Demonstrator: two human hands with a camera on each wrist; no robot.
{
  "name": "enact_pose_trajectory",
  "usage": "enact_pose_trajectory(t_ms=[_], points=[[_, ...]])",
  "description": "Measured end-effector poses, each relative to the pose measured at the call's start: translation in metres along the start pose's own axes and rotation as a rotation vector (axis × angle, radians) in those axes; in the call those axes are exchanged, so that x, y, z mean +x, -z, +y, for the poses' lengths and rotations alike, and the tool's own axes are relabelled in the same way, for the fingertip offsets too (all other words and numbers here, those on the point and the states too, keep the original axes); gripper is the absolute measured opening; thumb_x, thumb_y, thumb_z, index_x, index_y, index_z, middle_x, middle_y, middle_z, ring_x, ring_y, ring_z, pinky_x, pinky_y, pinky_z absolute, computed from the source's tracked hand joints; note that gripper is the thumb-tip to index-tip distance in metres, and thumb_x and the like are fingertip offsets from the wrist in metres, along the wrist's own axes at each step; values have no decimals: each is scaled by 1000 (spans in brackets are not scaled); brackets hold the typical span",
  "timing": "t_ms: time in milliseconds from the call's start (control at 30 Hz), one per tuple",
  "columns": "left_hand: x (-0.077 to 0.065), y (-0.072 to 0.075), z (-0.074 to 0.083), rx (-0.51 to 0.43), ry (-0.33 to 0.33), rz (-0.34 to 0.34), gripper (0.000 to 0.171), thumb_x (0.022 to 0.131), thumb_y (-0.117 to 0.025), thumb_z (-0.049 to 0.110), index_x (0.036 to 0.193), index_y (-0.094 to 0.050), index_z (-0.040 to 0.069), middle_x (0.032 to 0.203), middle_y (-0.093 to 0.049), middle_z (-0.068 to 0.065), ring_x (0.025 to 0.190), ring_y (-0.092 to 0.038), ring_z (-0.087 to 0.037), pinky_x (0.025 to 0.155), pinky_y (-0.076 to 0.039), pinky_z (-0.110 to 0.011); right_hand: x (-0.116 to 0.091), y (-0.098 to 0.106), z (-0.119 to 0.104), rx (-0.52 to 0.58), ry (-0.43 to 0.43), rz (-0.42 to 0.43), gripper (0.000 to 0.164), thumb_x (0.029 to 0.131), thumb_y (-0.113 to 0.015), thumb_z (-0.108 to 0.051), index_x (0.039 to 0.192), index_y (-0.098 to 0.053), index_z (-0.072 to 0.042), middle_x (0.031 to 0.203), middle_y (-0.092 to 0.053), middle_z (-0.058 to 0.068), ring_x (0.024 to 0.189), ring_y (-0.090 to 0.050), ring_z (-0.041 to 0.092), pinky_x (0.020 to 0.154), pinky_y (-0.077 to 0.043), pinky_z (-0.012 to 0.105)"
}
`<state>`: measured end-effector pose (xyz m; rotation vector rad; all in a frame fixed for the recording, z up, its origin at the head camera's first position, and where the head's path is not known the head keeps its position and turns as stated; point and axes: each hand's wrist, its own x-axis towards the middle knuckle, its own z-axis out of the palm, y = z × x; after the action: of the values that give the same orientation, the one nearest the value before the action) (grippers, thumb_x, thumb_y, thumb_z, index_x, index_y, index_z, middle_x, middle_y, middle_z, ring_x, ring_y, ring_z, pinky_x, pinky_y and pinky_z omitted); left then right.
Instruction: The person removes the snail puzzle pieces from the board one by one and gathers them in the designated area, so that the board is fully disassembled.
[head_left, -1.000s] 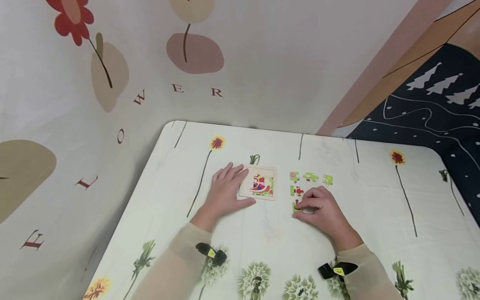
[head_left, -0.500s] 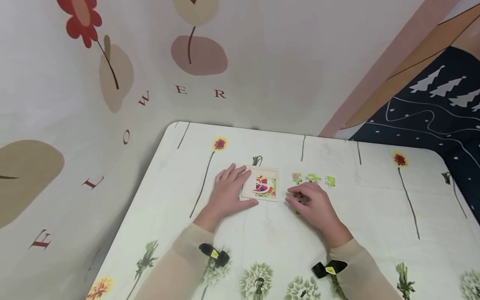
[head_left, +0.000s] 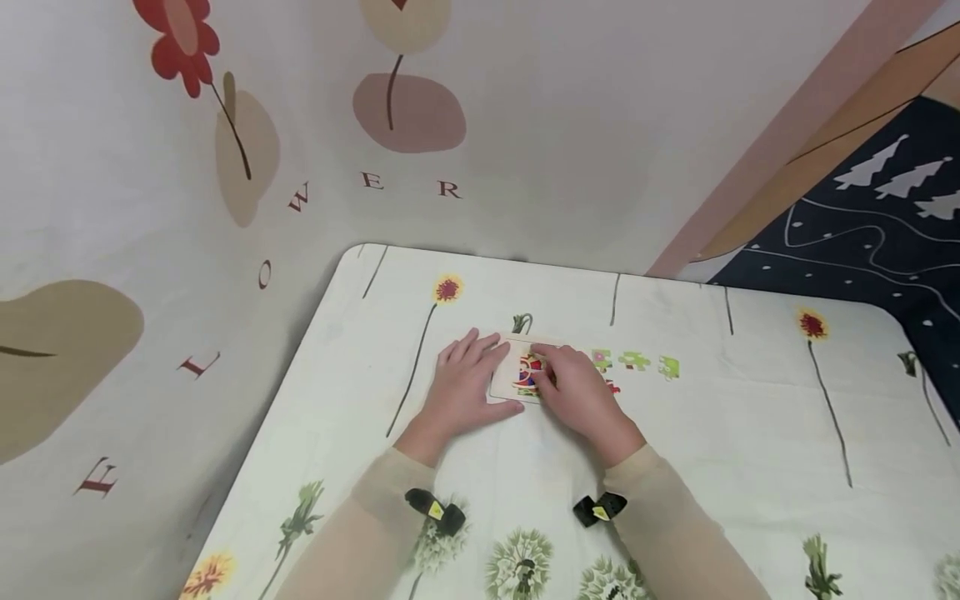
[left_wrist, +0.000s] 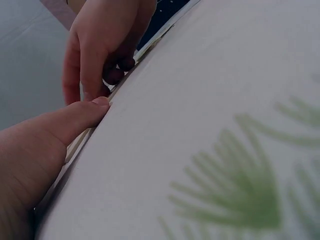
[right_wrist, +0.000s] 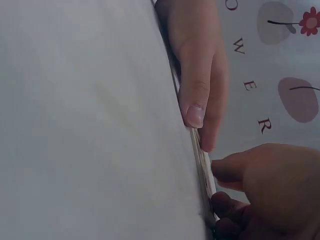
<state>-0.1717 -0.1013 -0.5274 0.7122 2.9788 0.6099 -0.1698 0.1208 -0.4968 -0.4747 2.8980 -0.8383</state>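
Note:
A small square wooden puzzle board (head_left: 503,385), partly filled with a red, blue and green picture, lies on the table. My left hand (head_left: 467,387) rests along its left side with fingers spread, steadying the edge. My right hand (head_left: 583,394) is over the board's right part, thumb and fingers curled together in a pinch at the picture. The puzzle piece between those fingers is mostly hidden. In the left wrist view the right hand (left_wrist: 107,42) points down onto the board beside my left thumb (left_wrist: 82,117). The right wrist view shows the board's edge (right_wrist: 201,162) between both hands.
Loose puzzle pieces lie right of the board: a pink-flowered one (head_left: 602,359), a green one (head_left: 634,360) and another green one (head_left: 669,367). A partly covered red piece (head_left: 612,387) shows beside my right hand. A flower-print cloth (head_left: 720,433) covers the table; printed fabric (head_left: 555,167) hangs behind.
My right hand has moved left from the loose pieces to the board, fingers pinched. My left hand keeps its place on the board. The head view has shifted slightly.

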Motion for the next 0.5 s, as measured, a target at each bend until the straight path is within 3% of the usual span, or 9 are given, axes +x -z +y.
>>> enact_pose_trajectory(t_ms=[200,500], points=[[1,-1,1,10,-5,7,96,88,-72,72,162,-48,17,169,-39,-6,160,-22,-37,123,-21,-59,4,-2,-4,-73,-21,-53,49,104,-67,-16,152,-60,-11,101,-59,7,87,-53,25,80,-48,43],[1,-1,0,8,14,-20,96,89,-72,72,163,-47,17,170,-37,-5,161,-20,-36,124,-19,-59,6,-4,-7,-33,-78,-58,44,103,-69,-16,147,-64,-13,103,-60,7,91,-54,28,82,-47,45]])
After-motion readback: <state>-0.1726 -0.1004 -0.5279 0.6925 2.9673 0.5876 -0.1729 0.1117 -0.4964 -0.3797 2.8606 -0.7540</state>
